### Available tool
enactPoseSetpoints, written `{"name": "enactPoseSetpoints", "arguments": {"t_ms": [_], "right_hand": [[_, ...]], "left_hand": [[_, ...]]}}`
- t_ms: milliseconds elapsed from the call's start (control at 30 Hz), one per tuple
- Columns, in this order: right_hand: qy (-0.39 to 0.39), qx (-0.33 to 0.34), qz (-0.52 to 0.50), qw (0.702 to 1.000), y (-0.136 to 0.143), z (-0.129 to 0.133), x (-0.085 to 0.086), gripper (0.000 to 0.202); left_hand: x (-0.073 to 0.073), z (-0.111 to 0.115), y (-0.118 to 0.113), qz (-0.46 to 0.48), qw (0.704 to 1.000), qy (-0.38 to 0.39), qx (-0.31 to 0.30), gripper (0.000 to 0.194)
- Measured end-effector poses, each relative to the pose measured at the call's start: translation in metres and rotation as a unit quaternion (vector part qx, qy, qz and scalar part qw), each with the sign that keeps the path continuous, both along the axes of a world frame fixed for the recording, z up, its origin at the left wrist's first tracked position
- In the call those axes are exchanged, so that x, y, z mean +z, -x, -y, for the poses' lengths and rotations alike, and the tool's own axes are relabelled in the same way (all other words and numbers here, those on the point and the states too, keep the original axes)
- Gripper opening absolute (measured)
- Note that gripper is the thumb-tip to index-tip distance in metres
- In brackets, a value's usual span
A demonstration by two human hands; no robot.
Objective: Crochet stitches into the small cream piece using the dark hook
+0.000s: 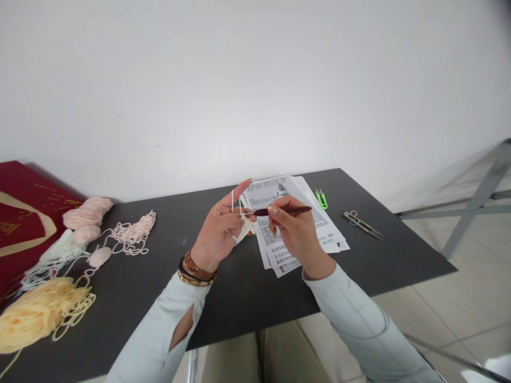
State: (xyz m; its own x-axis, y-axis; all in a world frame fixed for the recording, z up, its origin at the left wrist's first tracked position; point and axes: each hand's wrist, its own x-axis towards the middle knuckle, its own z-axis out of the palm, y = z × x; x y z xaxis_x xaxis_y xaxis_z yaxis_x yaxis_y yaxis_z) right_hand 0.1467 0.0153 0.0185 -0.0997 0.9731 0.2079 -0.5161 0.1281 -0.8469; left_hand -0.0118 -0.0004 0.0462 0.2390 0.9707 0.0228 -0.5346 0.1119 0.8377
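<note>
White yarn (232, 200) loops around the raised index finger of my left hand (221, 226). The thumb and other fingers of that hand are closed on a small white crocheted piece (244, 230), partly hidden by them. My right hand (297, 234) grips a crochet hook (297, 209) by its dark red handle, thumb and fingers pinched around it. Its thin shaft points left and reaches the yarn at my left fingertips. The hook's tip is too small to make out. Printed sheets (275, 255) lie under and behind both hands.
On the dark table (247, 314), green thread snips (321, 199) and scissors (363, 225) lie at right. Pink yarn (85, 218), loose pink strands (133, 234), white yarn (56, 255) and yellow yarn (38, 314) sit at left beside a red bag (24, 213). A white wall (255, 96) stands behind.
</note>
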Motion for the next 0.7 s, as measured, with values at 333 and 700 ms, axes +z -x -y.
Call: {"name": "enactPoseSetpoints", "arguments": {"t_ms": [333, 700], "right_hand": [[0.060, 0.083, -0.094, 0.990, -0.0005, 0.0019, 0.0039, 0.020], [0.027, 0.163, -0.162, 0.973, 0.0031, 0.0090, 0.0027, 0.020]], "left_hand": [[0.0052, 0.0025, 0.0061, 0.027, 0.996, -0.040, -0.075, 0.086], [0.0053, 0.0079, 0.0043, 0.090, 0.985, -0.082, -0.126, 0.074]]}}
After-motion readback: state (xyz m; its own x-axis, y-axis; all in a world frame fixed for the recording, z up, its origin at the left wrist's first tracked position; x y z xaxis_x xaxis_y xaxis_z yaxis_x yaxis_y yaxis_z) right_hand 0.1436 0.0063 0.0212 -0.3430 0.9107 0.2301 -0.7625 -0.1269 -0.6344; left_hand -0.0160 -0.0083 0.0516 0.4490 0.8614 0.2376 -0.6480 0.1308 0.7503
